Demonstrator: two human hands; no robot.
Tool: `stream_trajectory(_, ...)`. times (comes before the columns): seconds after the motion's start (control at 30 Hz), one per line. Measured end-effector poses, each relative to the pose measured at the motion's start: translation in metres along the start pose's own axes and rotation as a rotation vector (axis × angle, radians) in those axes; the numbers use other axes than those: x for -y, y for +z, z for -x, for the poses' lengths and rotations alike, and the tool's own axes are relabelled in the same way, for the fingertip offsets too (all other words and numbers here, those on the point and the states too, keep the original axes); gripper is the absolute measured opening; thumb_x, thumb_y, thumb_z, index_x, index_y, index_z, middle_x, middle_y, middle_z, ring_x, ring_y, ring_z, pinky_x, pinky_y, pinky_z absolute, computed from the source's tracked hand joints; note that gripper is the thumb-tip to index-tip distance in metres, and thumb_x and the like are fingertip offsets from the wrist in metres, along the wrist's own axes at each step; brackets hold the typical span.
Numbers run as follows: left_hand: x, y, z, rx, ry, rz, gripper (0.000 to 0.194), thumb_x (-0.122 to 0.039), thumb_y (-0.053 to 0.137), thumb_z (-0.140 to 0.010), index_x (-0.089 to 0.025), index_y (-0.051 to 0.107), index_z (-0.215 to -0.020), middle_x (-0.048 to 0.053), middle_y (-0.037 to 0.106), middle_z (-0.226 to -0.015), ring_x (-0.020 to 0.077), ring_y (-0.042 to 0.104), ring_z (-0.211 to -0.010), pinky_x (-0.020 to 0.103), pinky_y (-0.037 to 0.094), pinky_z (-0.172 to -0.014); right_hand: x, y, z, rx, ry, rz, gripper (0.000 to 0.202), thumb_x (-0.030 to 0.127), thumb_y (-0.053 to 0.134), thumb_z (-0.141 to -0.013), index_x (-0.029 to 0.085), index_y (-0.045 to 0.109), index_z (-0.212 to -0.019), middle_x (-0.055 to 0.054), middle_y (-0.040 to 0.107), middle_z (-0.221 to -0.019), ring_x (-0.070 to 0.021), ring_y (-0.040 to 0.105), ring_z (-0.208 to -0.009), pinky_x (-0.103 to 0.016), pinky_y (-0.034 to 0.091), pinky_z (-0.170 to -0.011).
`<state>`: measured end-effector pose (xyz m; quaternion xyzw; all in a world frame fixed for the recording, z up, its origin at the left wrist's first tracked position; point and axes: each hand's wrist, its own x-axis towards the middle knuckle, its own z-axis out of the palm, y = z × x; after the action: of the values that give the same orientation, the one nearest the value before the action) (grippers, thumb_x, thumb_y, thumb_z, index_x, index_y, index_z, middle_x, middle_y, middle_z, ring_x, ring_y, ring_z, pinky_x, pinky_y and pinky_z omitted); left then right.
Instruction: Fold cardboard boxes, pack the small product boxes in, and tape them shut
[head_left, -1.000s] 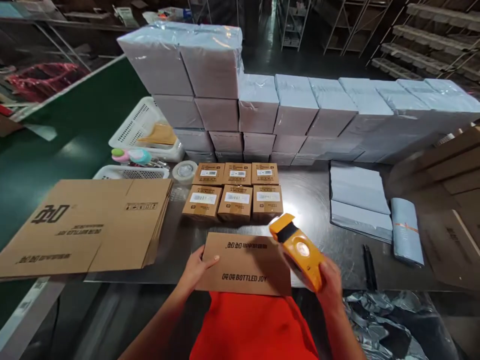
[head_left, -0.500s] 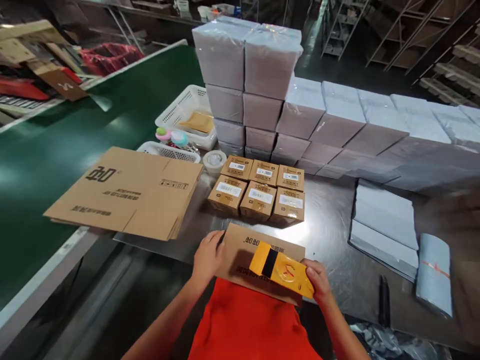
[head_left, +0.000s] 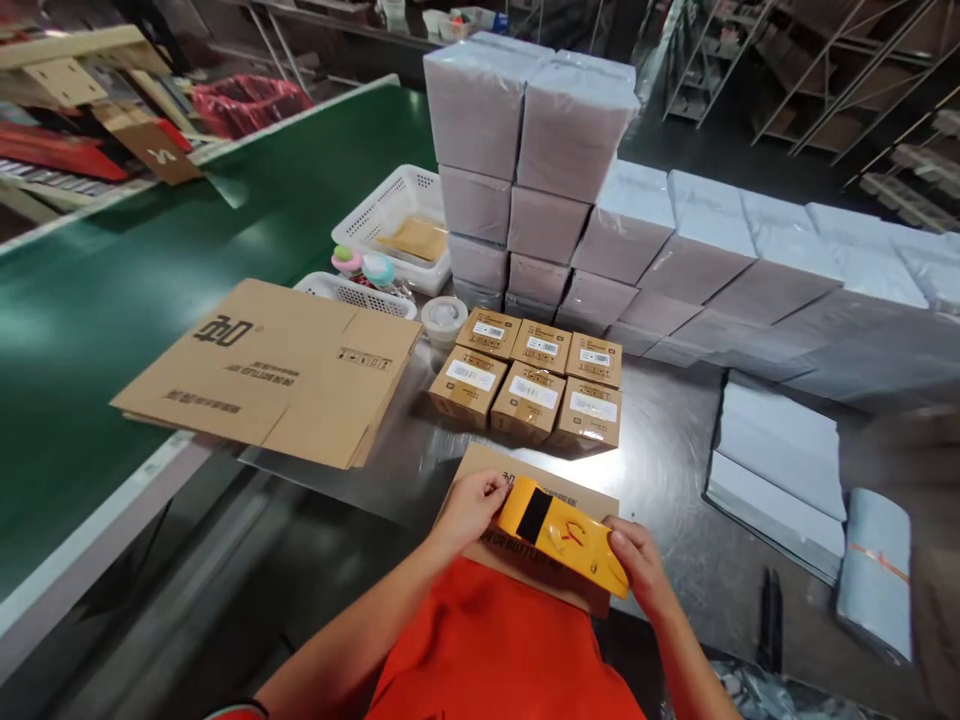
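Nearest, right hand: the right hand (head_left: 637, 565) is clamped round the rear end of a yellow tape dispenser (head_left: 562, 535), which lies across a small flat carton (head_left: 536, 500) at the table's near edge.
Left hand: the left hand (head_left: 469, 505) presses on the carton's left part, fingers curled together against the dispenser's front end; whether they pinch tape I cannot tell.
Risk: the carton overhangs the near edge of the table (head_left: 667, 470), so I judge a hard pull on the dispenser could slide it off; fingers so near the cutter could be nicked.
Middle: six small labelled boxes (head_left: 529, 385) in two rows of three; one stack of flattened cartons (head_left: 277, 365) toward the left edge; one tape roll (head_left: 444, 318).
Right edge: grey mailer bags (head_left: 780, 465) in a flat pile, plus one rolled bundle (head_left: 874, 570).
Far edge: two white baskets (head_left: 390, 215); wrapped parcels (head_left: 525, 150) walled up, too many to count surely.
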<state>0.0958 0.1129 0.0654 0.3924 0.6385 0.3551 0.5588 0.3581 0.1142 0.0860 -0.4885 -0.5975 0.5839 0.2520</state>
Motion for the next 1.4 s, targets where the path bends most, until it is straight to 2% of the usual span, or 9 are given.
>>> stream_trajectory(0.07, 0.005, -0.023, -0.004, -0.041, 0.011, -0.039, 0.029, -0.05, 0.054, -0.066, -0.021, 0.053, -0.059, -0.003, 0.053, -0.053, 0.0135, 0.049, -0.052, 0.025, 0.038, -0.052, 0.011, 0.002, -0.004, 0.069, 0.027, 0.038, 0.06, 0.075, 0.048, -0.083, 0.021, 0.041, -0.058, 0.003, 0.034, -0.054, -0.0113, 0.033, -0.05, -0.026, 0.022, -0.045)
stream_trajectory(0.13, 0.014, -0.058, -0.008, -0.103, 0.022, -0.08, 0.029, -0.05, 0.055, -0.067, -0.021, 0.055, -0.061, -0.003, 0.054, -0.053, 0.014, 0.05, -0.053, 0.026, 0.038, -0.053, 0.02, 0.005, -0.01, 0.139, 0.047, 0.099, 0.061, 0.076, 0.047, -0.082, 0.021, 0.042, -0.058, 0.002, 0.036, -0.056, -0.0119, 0.036, -0.052, -0.026, 0.023, -0.045)
stream_trajectory(0.27, 0.043, -0.13, -0.016, -0.206, 0.043, -0.158, 0.028, -0.049, 0.056, -0.068, -0.022, 0.054, -0.06, -0.004, 0.053, -0.052, 0.0146, 0.05, -0.055, 0.026, 0.037, -0.056, 0.033, 0.02, -0.024, 0.136, 0.085, 0.198, 0.064, 0.08, 0.044, -0.08, 0.021, 0.039, -0.056, 0.002, 0.036, -0.057, -0.0121, 0.034, -0.055, -0.026, 0.025, -0.048)
stream_trajectory(0.37, 0.067, -0.151, -0.026, -0.223, 0.055, -0.199, 0.026, -0.047, 0.053, -0.071, -0.023, 0.054, -0.061, -0.004, 0.053, -0.053, 0.015, 0.049, -0.057, 0.027, 0.037, -0.059, 0.043, 0.036, -0.033, 0.109, 0.123, 0.271, 0.062, 0.077, 0.045, -0.081, 0.021, 0.04, -0.057, 0.002, 0.037, -0.057, -0.0124, 0.035, -0.055, -0.026, 0.025, -0.048)
stream_trajectory(0.67, 0.122, -0.133, -0.059, -0.207, 0.029, -0.206, 0.027, -0.039, 0.056, -0.088, -0.019, 0.054, -0.069, -0.006, 0.051, -0.061, 0.0124, 0.049, -0.059, 0.028, 0.04, -0.064, 0.07, 0.061, -0.042, 0.04, 0.297, 0.293, 0.065, 0.087, 0.046, -0.071, 0.024, 0.044, -0.056, 0.002, 0.04, -0.045, -0.0134, 0.038, -0.04, -0.026, 0.026, -0.036)
stream_trajectory(0.83, 0.152, -0.086, -0.068, -0.18, -0.016, -0.195, 0.031, -0.043, 0.058, -0.092, -0.016, 0.059, -0.077, -0.003, 0.058, -0.073, 0.0124, 0.055, -0.067, 0.03, 0.048, -0.069, 0.071, 0.061, -0.044, -0.017, 0.266, 0.327, 0.067, 0.086, 0.05, -0.069, 0.022, 0.042, -0.053, 0.001, 0.039, -0.053, -0.0135, 0.039, -0.05, -0.026, 0.03, -0.043)
stream_trajectory(1.0, 0.162, -0.046, -0.066, -0.189, -0.027, -0.199, 0.028, -0.042, 0.053, -0.096, -0.016, 0.062, -0.091, 0.001, 0.064, -0.086, 0.0149, 0.061, -0.079, 0.034, 0.052, -0.076, 0.065, 0.058, -0.043, -0.045, 0.273, 0.335, 0.067, 0.085, 0.053, -0.069, 0.021, 0.044, -0.052, 0.0, 0.039, -0.054, -0.014, 0.039, -0.052, -0.027, 0.031, -0.045)
stream_trajectory(1.1, 0.16, -0.044, -0.065, -0.166, -0.011, -0.227, 0.026, -0.04, 0.053, -0.096, -0.016, 0.063, -0.096, 0.003, 0.066, -0.092, 0.0162, 0.063, -0.085, 0.037, 0.053, -0.081, 0.063, 0.057, -0.042, -0.057, 0.278, 0.325, 0.065, 0.083, 0.054, -0.069, 0.021, 0.047, -0.053, 0.0, 0.04, -0.053, -0.0141, 0.039, -0.05, -0.027, 0.029, -0.042)
stream_trajectory(1.4, 0.159, -0.063, -0.061, -0.072, -0.081, -0.413, 0.028, -0.038, 0.056, -0.095, -0.016, 0.062, -0.111, 0.007, 0.068, -0.104, 0.0205, 0.066, -0.095, 0.044, 0.054, -0.088, 0.067, 0.057, -0.043, -0.055, 0.272, 0.339, 0.066, 0.083, 0.056, -0.068, 0.019, 0.047, -0.053, 0.001, 0.037, -0.053, -0.0128, 0.035, -0.05, -0.027, 0.027, -0.043)
